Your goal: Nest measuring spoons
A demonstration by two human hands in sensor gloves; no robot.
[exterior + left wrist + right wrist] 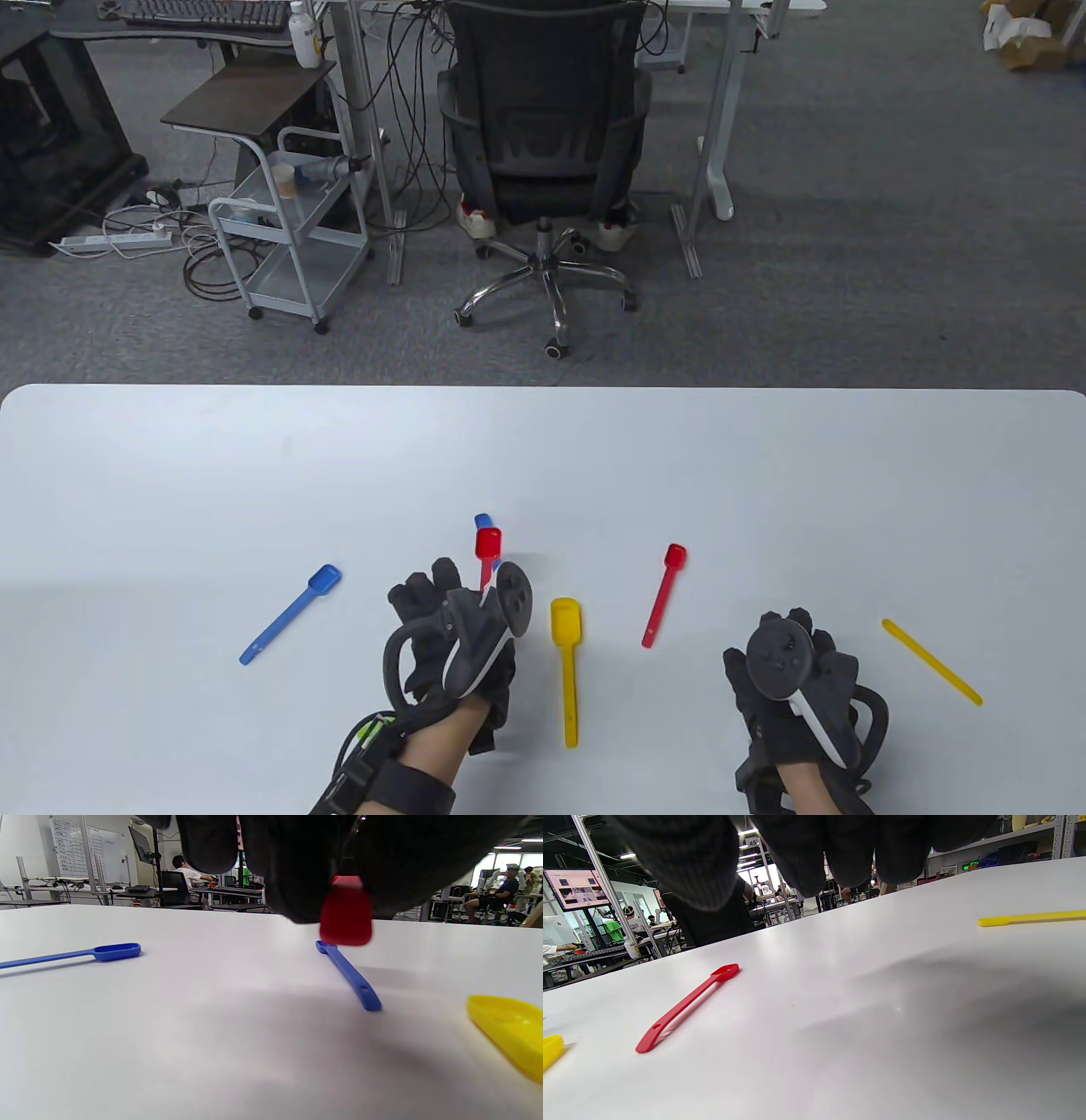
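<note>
My left hand (443,601) grips a red measuring spoon (488,543) by the handle, its bowl pointing away from me. In the left wrist view the red bowl (345,921) hangs just above the bowl end of a blue spoon (348,976) that lies on the table; that blue spoon's tip (483,519) shows behind the red one. My right hand (802,658) is palm down over the table and holds nothing. A second blue spoon (293,613) lies to the left, a large yellow spoon (567,666) just right of my left hand, and a small red spoon (664,594) between the hands.
A thin yellow spoon (932,662) lies right of my right hand and shows in the right wrist view (1031,918). The white table (543,458) ends at its far edge, with an office chair (543,153) and a cart (293,229) on the floor beyond.
</note>
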